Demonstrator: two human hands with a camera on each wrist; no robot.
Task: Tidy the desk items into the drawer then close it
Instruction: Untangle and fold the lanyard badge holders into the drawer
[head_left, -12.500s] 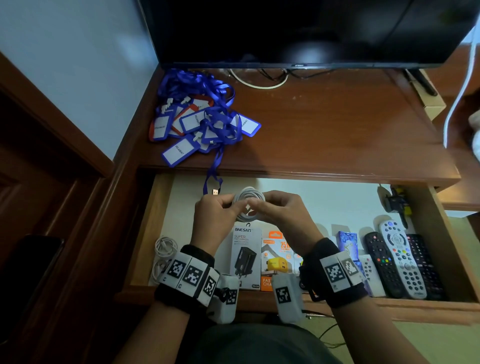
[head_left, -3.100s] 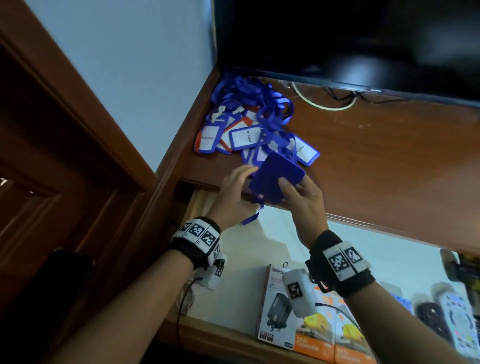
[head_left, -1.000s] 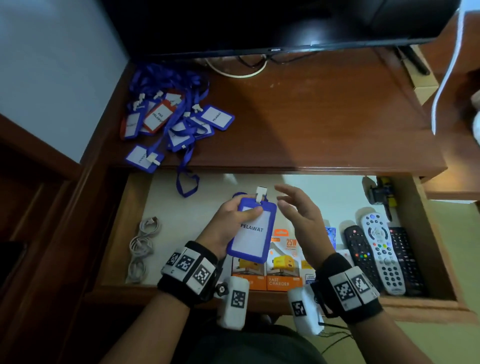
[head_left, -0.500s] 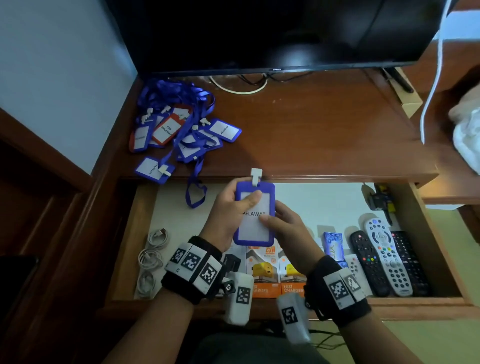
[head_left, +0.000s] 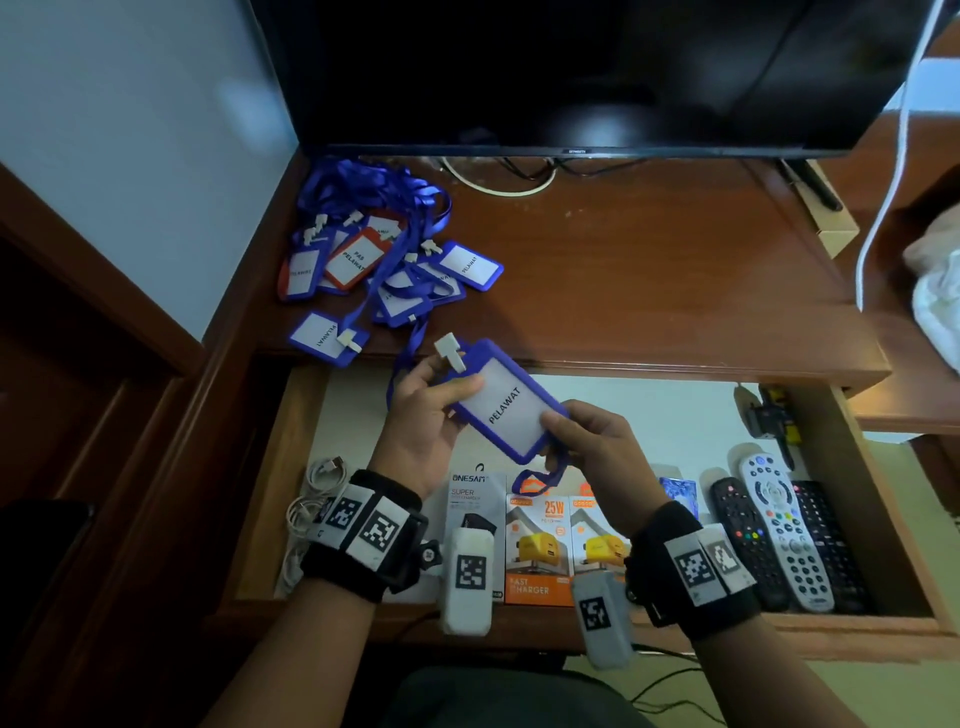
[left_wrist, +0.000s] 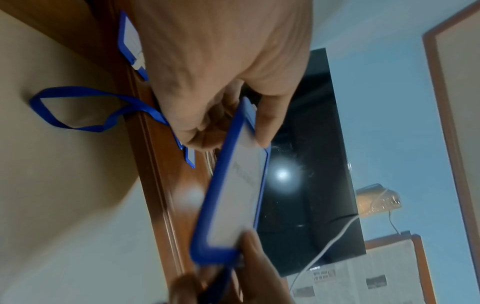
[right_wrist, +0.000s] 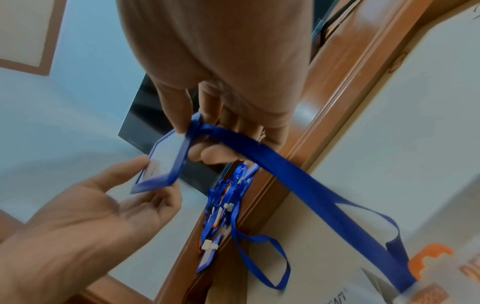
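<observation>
Hanging tilted above the open drawer (head_left: 878, 499), the badge (head_left: 506, 402) ran lengthwise between both hands: left hand (head_left: 426, 415) pinched its clip end, right hand (head_left: 592, 447) its lower corner and strap (right_wrist: 311, 185), near the bench's (head_left: 649, 270) front edge.

badge holder (head_left: 506, 402): blue frame, white card | lanyard (right_wrist: 298, 179): blue | charger boxes (head_left: 537, 551): orange

Three cameras on me

My head camera looks down over the tabletop (head_left: 623, 270); both wrist cameras look closely upward, sharing the badge holder (head_left: 506, 402).
</observation>
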